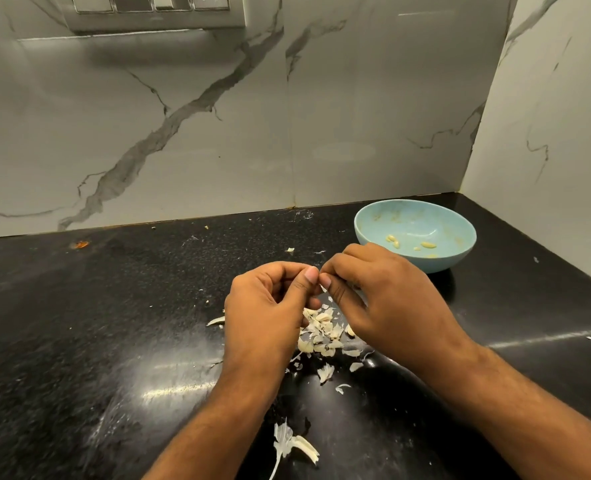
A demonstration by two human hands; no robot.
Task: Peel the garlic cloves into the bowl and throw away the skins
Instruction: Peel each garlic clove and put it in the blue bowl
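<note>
Pinching something tiny between both thumbs, left hand (270, 299) and right hand (373, 292) curled fingertip to fingertip over the black counter (79, 323). Probably a garlic clove in there, but too hidden to tell. Heap of papery skins (321, 332) right under the hands, more flakes scattered nearer the camera, plus a stripped garlic stem (292, 443) at the bottom. Light blue bowl (415, 216) just behind the right hand, in the corner by the marble wall (218, 116), with a few peeled cloves (427, 244) inside.
</note>
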